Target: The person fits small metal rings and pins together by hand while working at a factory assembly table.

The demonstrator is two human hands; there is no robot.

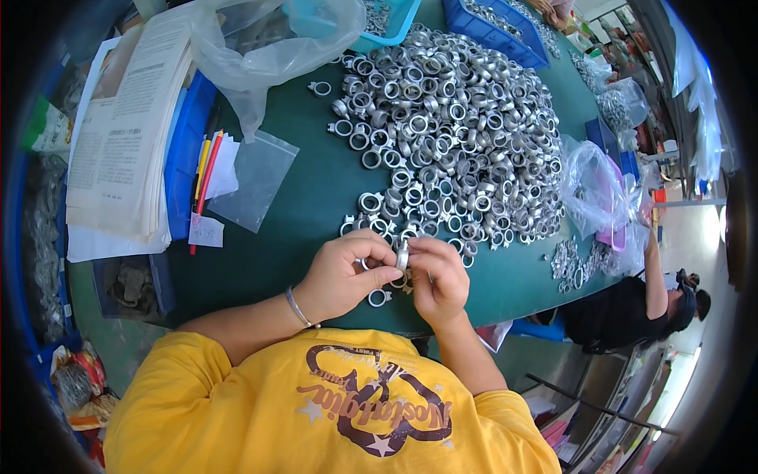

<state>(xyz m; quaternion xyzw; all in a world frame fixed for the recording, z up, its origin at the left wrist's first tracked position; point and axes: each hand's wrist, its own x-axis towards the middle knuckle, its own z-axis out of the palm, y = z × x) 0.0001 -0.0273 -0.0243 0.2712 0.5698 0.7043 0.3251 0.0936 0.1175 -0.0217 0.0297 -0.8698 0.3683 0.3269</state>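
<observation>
Left hand (341, 276) and right hand (439, 278) are both pinching one small metal ring (402, 257) between their fingers, just above the green counter (308, 197); another ring (379, 298) is lying just below them; a large ring pile (458, 126) is sitting beyond

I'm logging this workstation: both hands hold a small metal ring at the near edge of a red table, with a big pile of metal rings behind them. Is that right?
Not quite: the table is green, not red, as the head view shows. The rest holds: the left hand and right hand hold a small metal ring at its near edge, with the big pile of metal rings behind them.
</observation>
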